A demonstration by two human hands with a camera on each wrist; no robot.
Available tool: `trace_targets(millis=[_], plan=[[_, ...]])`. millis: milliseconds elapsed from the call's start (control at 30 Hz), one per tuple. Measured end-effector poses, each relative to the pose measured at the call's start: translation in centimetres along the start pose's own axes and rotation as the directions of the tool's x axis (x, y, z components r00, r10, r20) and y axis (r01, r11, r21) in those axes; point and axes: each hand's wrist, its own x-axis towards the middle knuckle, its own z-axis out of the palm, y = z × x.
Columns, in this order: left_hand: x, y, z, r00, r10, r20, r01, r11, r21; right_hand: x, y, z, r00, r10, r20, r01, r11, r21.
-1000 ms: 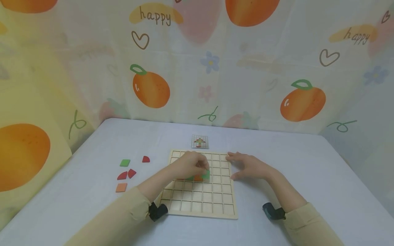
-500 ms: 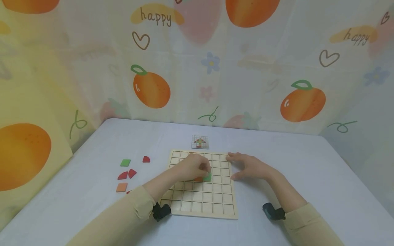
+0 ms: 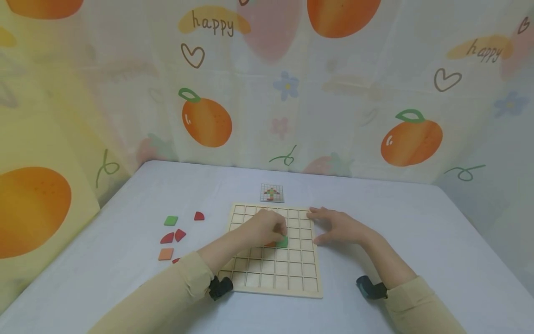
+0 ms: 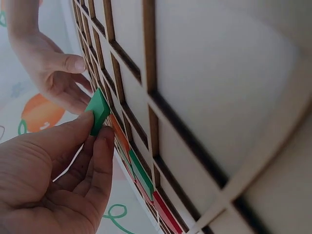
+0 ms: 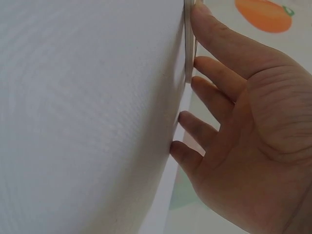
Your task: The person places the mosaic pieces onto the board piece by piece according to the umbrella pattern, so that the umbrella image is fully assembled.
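My left hand (image 3: 264, 228) is over the wooden grid board (image 3: 292, 282), pinching a green square tile (image 4: 99, 109) between thumb and fingers. The tile is tilted at the board's surface; whether it sits in a cell cannot be told. Close by in the left wrist view, an orange tile (image 4: 119, 134), another green tile (image 4: 140, 170) and a red tile (image 4: 165, 213) lie in cells. The left hand hides most of these from the head view. My right hand (image 3: 344, 226) touches the board's right edge with thumb and fingertips, its fingers spread and fairly straight.
Left of the board lie a green square (image 3: 170, 221), an orange square (image 3: 165, 253) and several red quarter-round pieces (image 3: 167, 238), one partly behind the left sleeve. A small pattern card (image 3: 272, 193) lies beyond the board. A printed curtain (image 3: 325, 106) hangs behind the table.
My left hand has shifted slightly to the right with the green tile. A red piece near the left sleeve has come into sight. The right hand stays at the board's edge.
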Motion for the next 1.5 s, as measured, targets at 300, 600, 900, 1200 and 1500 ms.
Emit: trace_targets(millis=[300, 600, 900, 1200, 1500], plan=[[-0.1, 0.1, 0.1, 1.000, -0.011, 0.002, 0.011, 1.000, 0.028, -0.1, 0.0, 0.0, 1.000, -0.013, -0.001, 0.013, 1.000, 0.000], [-0.1, 0.1, 0.2, 1.000, -0.025, 0.010, 0.025, 0.999, 0.043, 0.0, 0.0, 0.0, 1.000, -0.015, -0.002, 0.015, 1.000, -0.006], [-0.2, 0.2, 0.1, 1.000, -0.022, 0.011, 0.021, 0.998, 0.062, 0.0, 0.2, 0.0, 1.000, -0.022, -0.006, 0.022, 1.000, -0.002], [-0.2, 0.0, -0.3, 1.000, -0.005, -0.006, 0.005, 0.999, 0.045, 0.2, 0.3, 0.1, 1.000, -0.031, -0.001, 0.031, 0.999, -0.012], [-0.9, -0.8, -2.1, 0.998, -0.015, -0.067, 0.013, 1.000, -0.024, 0.3, 0.3, 0.0, 1.000, -0.021, 0.002, 0.021, 0.999, -0.028]])
